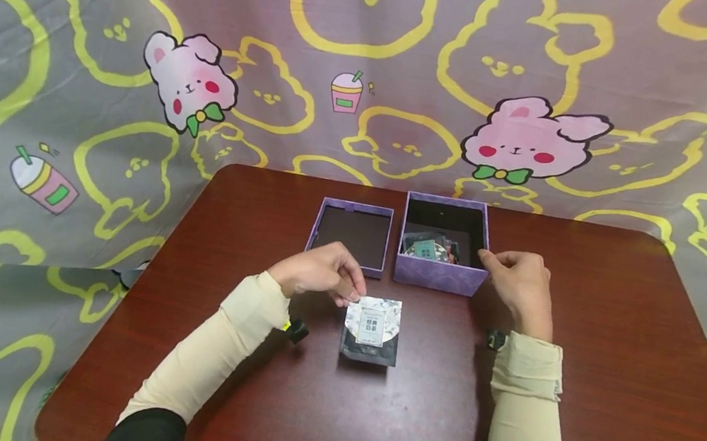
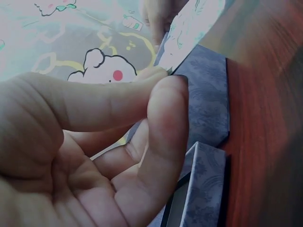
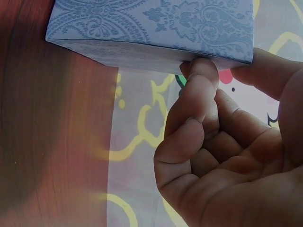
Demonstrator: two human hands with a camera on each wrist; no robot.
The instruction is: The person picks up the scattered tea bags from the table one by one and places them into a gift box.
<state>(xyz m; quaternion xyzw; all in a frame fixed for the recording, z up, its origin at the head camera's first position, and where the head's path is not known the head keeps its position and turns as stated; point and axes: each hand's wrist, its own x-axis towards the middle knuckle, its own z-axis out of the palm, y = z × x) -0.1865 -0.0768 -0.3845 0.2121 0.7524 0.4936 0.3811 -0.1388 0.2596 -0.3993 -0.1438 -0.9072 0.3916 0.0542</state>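
Observation:
My left hand (image 1: 323, 271) pinches the upper left corner of a tea sachet (image 1: 371, 331) between thumb and forefinger. The sachet has a white patterned top, a pale label and a dark lower part, and it hangs above the table. In the left wrist view, the sachet (image 2: 194, 30) appears nearly edge-on beyond the fingertips. My right hand (image 1: 521, 286) grips the right wall of an uncovered purple box (image 1: 440, 276), thumb at the rim and fingers against the outer side. Inside that box lie several sachets (image 1: 425, 249), partly hidden by its front wall.
Left of the box lies its shallow purple lid (image 1: 352, 238), dark inside face up. Both stand toward the back of a dark red-brown table (image 1: 246, 409). A cartoon-printed curtain (image 1: 406, 76) hangs behind the table and along its left side.

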